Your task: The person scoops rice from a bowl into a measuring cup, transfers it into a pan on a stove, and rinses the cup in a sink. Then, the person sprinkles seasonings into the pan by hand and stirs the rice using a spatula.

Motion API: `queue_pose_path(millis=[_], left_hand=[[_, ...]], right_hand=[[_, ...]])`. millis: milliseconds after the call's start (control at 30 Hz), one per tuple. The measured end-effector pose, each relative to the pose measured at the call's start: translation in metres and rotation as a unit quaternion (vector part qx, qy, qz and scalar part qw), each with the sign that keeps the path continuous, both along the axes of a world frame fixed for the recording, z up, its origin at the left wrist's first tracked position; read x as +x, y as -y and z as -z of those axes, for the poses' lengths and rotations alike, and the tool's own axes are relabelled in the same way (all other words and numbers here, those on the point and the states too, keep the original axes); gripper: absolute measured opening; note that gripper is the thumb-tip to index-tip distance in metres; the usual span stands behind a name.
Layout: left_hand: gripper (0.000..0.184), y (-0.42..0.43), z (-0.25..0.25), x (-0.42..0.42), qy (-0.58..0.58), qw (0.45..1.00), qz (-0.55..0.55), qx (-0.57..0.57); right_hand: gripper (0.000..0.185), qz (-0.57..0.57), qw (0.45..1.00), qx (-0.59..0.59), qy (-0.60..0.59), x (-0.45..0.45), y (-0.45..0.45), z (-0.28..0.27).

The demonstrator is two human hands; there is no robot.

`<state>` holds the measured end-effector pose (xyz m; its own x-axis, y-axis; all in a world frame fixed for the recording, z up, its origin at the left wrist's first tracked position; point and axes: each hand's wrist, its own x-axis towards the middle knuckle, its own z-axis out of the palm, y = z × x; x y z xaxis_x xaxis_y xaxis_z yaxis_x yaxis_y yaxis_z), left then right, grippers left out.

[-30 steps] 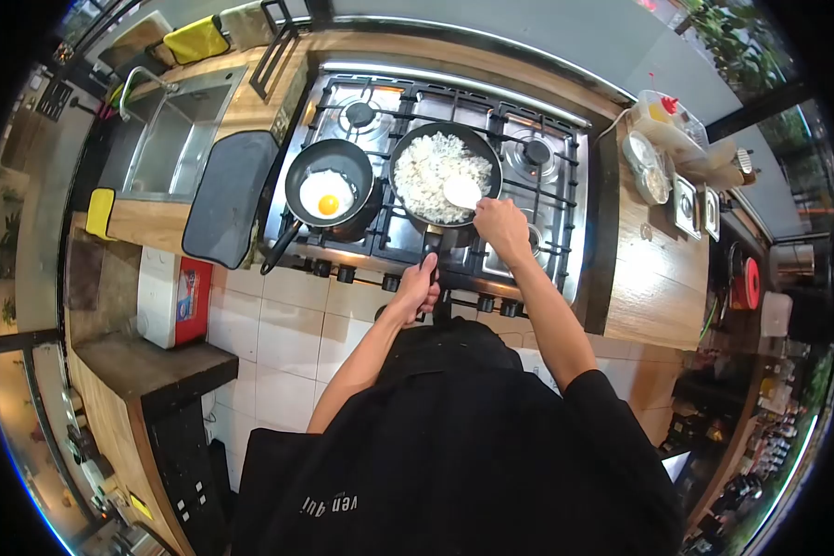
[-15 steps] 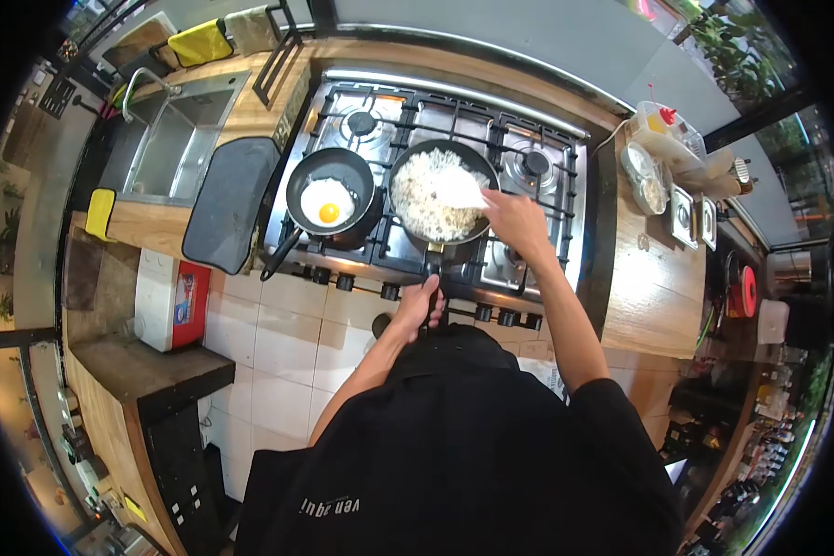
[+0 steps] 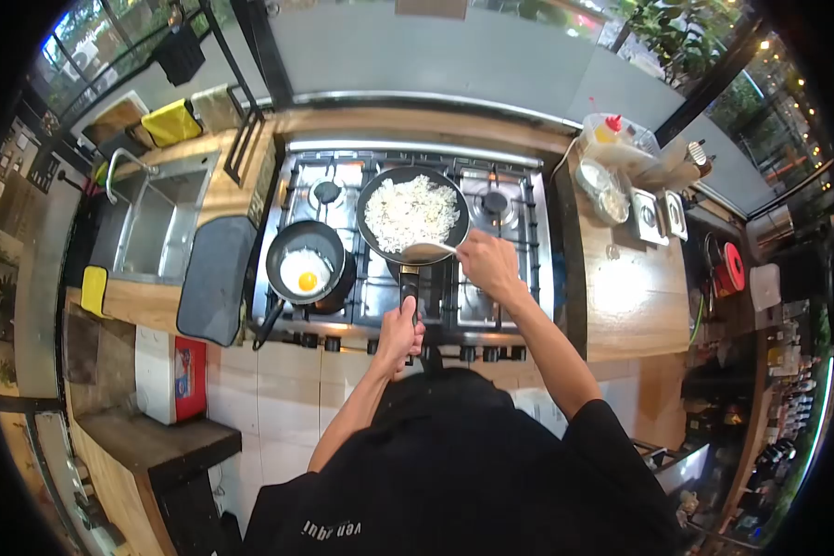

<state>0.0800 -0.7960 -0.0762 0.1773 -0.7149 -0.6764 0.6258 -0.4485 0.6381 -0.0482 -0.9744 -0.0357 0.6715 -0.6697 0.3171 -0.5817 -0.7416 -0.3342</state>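
Note:
My left hand [image 3: 401, 339] is wrapped round the black handle of a frying pan [image 3: 369, 239] holding loose white rice [image 3: 410, 211]. The pan is over the middle of the stove, and I cannot tell whether it rests on the grate. In my right hand [image 3: 488, 263], fingers closed, is the pale handle of a cooking spoon [image 3: 423, 250]. Its head lies at the near rim of the pan, beside the rice. To the left, a smaller frying pan [image 3: 326, 243] sits on a burner with a fried egg [image 3: 306, 272], yolk up, and nobody's hand on it.
The gas stove [image 3: 494, 315] has black grates and front knobs. Left of it are a dark board [image 3: 215, 283] and a steel sink [image 3: 164, 222]. On the right-hand wooden counter [image 3: 625, 310] stand steel containers [image 3: 649, 217], a plastic tub [image 3: 605, 192] and a red-capped bottle [image 3: 610, 128].
The rice pan has shifted away from me relative to the egg pan. My right hand has drawn the spoon from amid the rice to the near rim. The view has tilted up.

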Motion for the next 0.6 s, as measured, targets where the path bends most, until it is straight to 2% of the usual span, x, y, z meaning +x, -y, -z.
queue_pose_path(millis=[100,167,233,333,433,500,600], left_hand=[[0.042,0.008,-0.026,0.006,0.035,0.998,0.019,-0.058],[0.043,-0.008,-0.025,-0.002,0.067,0.995,0.018,-0.067],[0.042,-0.037,-0.011,-0.010,0.047,0.996,0.023,-0.076],[0.041,-0.064,-0.004,-0.024,0.016,0.999,0.017,-0.026],[0.040,-0.050,-0.010,-0.019,0.019,0.999,0.030,-0.014],[0.041,-0.033,-0.022,-0.016,0.022,0.999,0.025,-0.015],[0.042,-0.025,-0.029,-0.016,0.022,0.997,0.011,-0.078]], right_hand=[[0.012,0.032,0.996,-0.078,0.013,0.022,0.033,-0.035],[0.012,0.025,0.988,-0.129,0.077,0.026,0.036,-0.051],[0.012,0.022,0.990,-0.105,0.093,0.015,0.011,-0.053],[0.012,0.021,0.998,-0.045,0.044,-0.012,-0.027,-0.025],[0.012,0.003,0.999,-0.030,0.014,-0.017,-0.020,0.000],[0.012,0.024,0.998,-0.049,0.015,-0.004,0.007,-0.013],[0.014,0.056,0.990,-0.103,0.081,0.003,0.022,-0.041]])
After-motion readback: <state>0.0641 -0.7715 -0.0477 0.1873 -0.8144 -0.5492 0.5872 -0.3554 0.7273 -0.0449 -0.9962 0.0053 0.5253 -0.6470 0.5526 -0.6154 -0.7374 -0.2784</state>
